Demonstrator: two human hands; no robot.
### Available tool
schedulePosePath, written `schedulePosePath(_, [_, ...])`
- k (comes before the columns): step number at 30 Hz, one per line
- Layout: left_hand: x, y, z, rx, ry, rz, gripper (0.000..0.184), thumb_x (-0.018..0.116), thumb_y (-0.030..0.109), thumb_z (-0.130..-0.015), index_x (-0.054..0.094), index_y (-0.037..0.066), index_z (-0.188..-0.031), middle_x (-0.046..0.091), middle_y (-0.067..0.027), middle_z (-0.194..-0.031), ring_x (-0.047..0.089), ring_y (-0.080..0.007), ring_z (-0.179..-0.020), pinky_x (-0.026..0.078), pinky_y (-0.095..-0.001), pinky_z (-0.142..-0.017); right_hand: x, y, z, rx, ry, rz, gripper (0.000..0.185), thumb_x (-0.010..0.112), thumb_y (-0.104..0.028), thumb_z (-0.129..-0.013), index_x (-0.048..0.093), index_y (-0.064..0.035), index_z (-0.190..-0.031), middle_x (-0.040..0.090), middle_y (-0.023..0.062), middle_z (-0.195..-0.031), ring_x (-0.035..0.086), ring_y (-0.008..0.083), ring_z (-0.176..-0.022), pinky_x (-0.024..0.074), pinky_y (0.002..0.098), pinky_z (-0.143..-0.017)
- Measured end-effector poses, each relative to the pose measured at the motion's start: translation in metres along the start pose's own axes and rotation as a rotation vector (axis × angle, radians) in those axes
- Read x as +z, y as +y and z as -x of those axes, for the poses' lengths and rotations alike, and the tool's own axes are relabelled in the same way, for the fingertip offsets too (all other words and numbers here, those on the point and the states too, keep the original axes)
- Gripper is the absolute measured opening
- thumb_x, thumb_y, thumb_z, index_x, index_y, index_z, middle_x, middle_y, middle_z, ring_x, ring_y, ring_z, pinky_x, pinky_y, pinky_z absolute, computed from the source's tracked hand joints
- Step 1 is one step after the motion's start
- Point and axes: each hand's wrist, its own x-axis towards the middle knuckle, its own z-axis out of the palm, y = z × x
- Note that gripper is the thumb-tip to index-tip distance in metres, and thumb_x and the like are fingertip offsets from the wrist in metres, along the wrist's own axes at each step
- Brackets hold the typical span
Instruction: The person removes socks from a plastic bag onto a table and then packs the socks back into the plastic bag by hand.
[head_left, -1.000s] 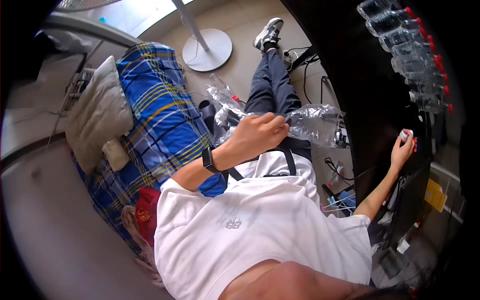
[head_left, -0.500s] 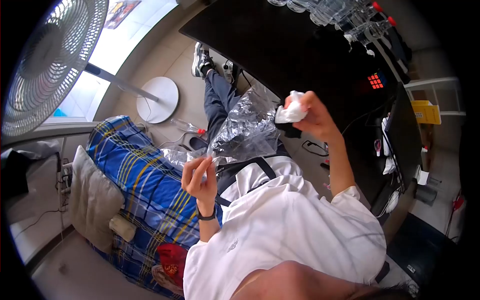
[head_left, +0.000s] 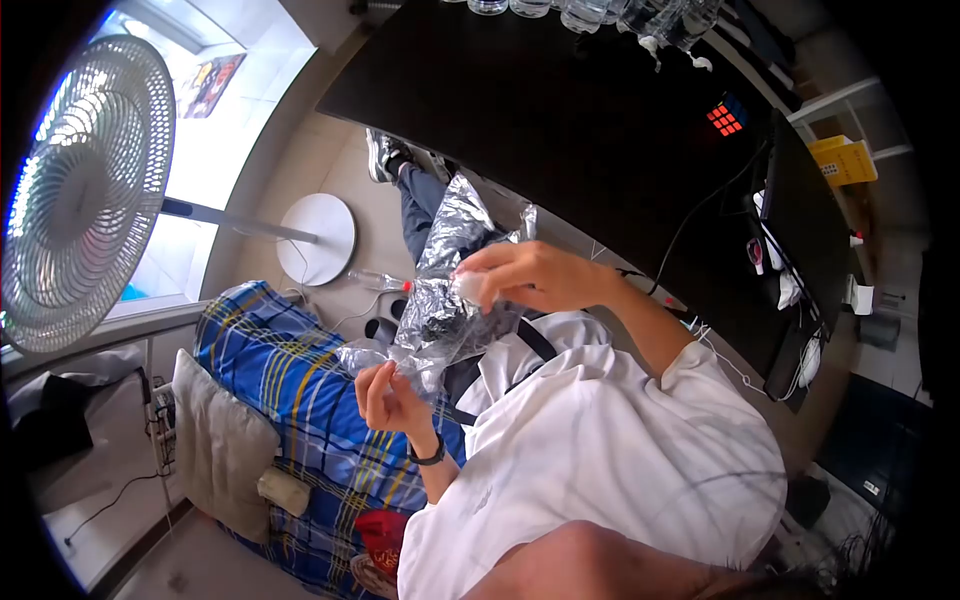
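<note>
My left hand (head_left: 390, 400), with a dark band on its wrist, pinches the edge of a crinkled clear plastic bag (head_left: 438, 300). The bag hangs over my lap and legs. My right hand (head_left: 530, 275) is closed on a crumpled white tissue (head_left: 468, 287), held against the upper part of the bag. Whether the tissue is inside the bag's mouth, I cannot tell. A clear bottle with a red cap (head_left: 378, 281) lies on the floor left of the bag.
Several clear bottles (head_left: 582, 14) stand along the far edge of the dark table (head_left: 520, 110), with a puzzle cube (head_left: 724, 117) near its right end. At left are a standing fan (head_left: 90, 190) and a seat with a blue plaid cover (head_left: 300, 380). Cables cross the table.
My right hand picked the tissue off the table and brought it left to the bag. My left hand moved left and down with the bag. The view has swung, bringing the fan in.
</note>
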Motion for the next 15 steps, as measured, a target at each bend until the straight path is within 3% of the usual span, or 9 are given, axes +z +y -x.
schedulePosePath(5, [0.0, -0.001, 0.0, 0.09, -0.095, -0.014, 0.011, 0.068, 0.005, -0.091, 0.072, -0.002, -0.099, 0.066, -0.0124, -0.09, 0.06, -0.0217, -0.079, 0.045, -0.0315, -0.068, 0.007, -0.015, 0.005, -0.093, -0.071, 0.176, 0.036, 0.068, 0.004, -0.084, 0.074, -0.0153, -0.114, 0.062, 0.0146, -0.133, 0.058, 0.0326, -0.128, 0.0478, 0.0437, -0.105])
schedulePosePath(7, [-0.002, -0.002, -0.001, 0.108, -0.093, -0.022, 0.012, 0.068, 0.004, -0.091, 0.072, -0.002, -0.1, 0.066, -0.0126, -0.09, 0.06, -0.0217, -0.079, 0.045, -0.0313, -0.068, -0.005, -0.015, 0.008, 0.036, 0.038, 0.041, 0.036, 0.068, 0.002, -0.085, 0.072, -0.012, -0.119, 0.063, 0.0145, -0.132, 0.057, 0.0333, -0.127, 0.0458, 0.0448, -0.107])
schedulePosePath(8, [-0.004, -0.004, 0.0, 0.11, -0.087, -0.028, 0.012, 0.067, 0.004, -0.091, 0.072, -0.002, -0.1, 0.067, -0.0129, -0.09, 0.06, -0.0218, -0.079, 0.045, -0.0314, -0.068, -0.013, -0.012, 0.009, 0.031, 0.098, 0.124, 0.034, 0.074, -0.009, -0.085, 0.071, -0.0082, -0.119, 0.064, 0.0136, -0.131, 0.058, 0.0325, -0.124, 0.0462, 0.0441, -0.105])
schedulePosePath(11, [-0.009, -0.009, 0.004, 0.067, -0.052, -0.045, 0.013, 0.066, 0.002, -0.092, 0.071, -0.003, -0.102, 0.067, -0.0133, -0.092, 0.061, -0.0216, -0.081, 0.046, -0.0312, -0.069, -0.031, -0.004, 0.012, -0.03, 0.089, 0.28, 0.034, 0.076, -0.019, -0.086, 0.07, -0.0103, -0.119, 0.065, 0.01, -0.133, 0.059, 0.0298, -0.124, 0.0488, 0.041, -0.102])
schedulePosePath(12, [-0.009, -0.011, 0.004, 0.021, -0.026, -0.049, 0.013, 0.065, 0.002, -0.092, 0.071, -0.003, -0.103, 0.067, -0.0134, -0.093, 0.061, -0.0213, -0.082, 0.047, -0.0309, -0.07, -0.029, -0.01, 0.01, -0.033, 0.03, 0.224, 0.024, 0.075, -0.021, -0.084, 0.073, -0.0098, -0.105, 0.067, 0.0067, -0.13, 0.061, 0.0279, -0.121, 0.0505, 0.0401, -0.098])
schedulePosePath(13, [-0.01, -0.013, 0.005, 0.021, -0.022, -0.056, 0.013, 0.065, 0.002, -0.092, 0.071, -0.003, -0.103, 0.067, -0.0134, -0.093, 0.061, -0.0213, -0.082, 0.047, -0.0309, -0.07, -0.024, -0.005, 0.01, -0.036, 0.026, 0.219, 0.024, 0.075, -0.021, -0.084, 0.073, -0.0098, -0.105, 0.067, 0.0067, -0.13, 0.061, 0.0279, -0.121, 0.0505, 0.0401, -0.098])
schedulePosePath(15, [-0.016, -0.019, 0.004, -0.085, 0.062, -0.051, 0.014, 0.07, 0.008, -0.09, 0.072, -0.003, -0.098, 0.068, -0.014, -0.087, 0.063, -0.0234, -0.077, 0.048, -0.0327, -0.068, -0.008, 0.003, 0.007, -0.018, -0.187, 0.496, 0.019, 0.079, -0.018, -0.077, 0.071, -0.0069, -0.09, 0.066, 0.008, -0.129, 0.059, 0.0281, -0.123, 0.0487, 0.0426, -0.102])
